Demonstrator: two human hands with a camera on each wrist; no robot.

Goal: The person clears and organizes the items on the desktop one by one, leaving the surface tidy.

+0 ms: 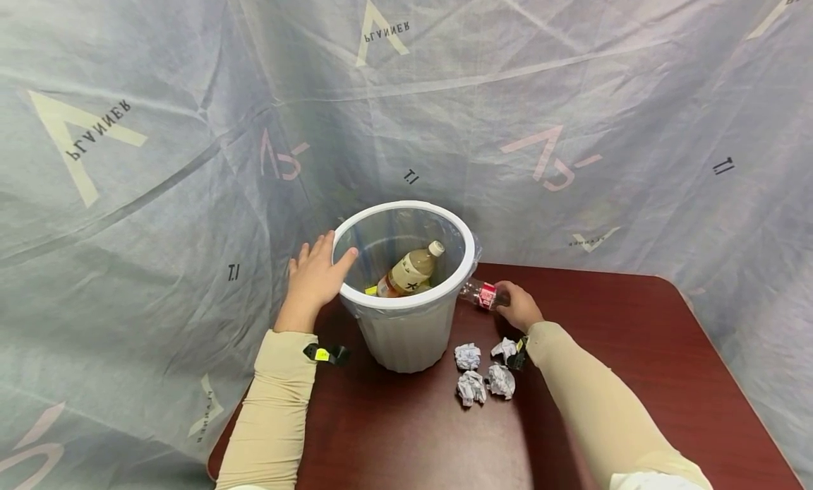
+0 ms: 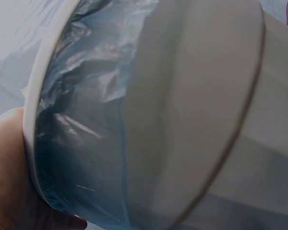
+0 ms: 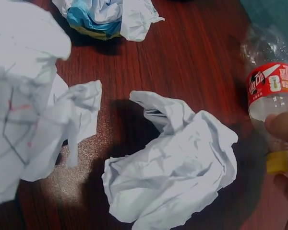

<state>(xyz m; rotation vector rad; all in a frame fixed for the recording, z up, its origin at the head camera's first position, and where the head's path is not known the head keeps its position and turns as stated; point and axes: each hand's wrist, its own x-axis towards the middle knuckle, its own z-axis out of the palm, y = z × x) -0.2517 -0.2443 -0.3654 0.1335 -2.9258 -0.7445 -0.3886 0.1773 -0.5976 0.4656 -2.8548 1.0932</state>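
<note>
the dark red counter (image 1: pixel 610 320) carries the lot. on it stands the pale bin (image 1: pixel 406 338), upright and lined with a thin plastic bag (image 2: pixel 91 91); the left hand (image 1: pixel 315 275) rests at its white rim, fingers straight and spread, thumb across the edge. the bin looks to be stiff, light plastic, easy to tip, so steadying it by the rim makes sense; the bag should be slick and quick to slip or tear.

inside leans a cream-labelled bottle (image 1: pixel 406 275), cap uppermost.

the clear bottle (image 1: pixel 485 295) with the red label is just to the right of the bin, lying sideways low over the counter; whether it rests fully on the wood i cannot tell. the right hand (image 1: pixel 521 308) grips it at the cap end, its thumb (image 3: pixel 281 124) on the wall below the label. it looks empty, so it should be light, smooth and quick to dent: a gentle hold at the shoulder or label would be safer than a hard squeeze.

the crumpled papers (image 1: pixel 471 388) lie near that wrist, likely feather-light and soft, best pinched by a fold. smallest is the clear bottle's yellow cap (image 3: pixel 277 162), probably its stiffest spot.
</note>
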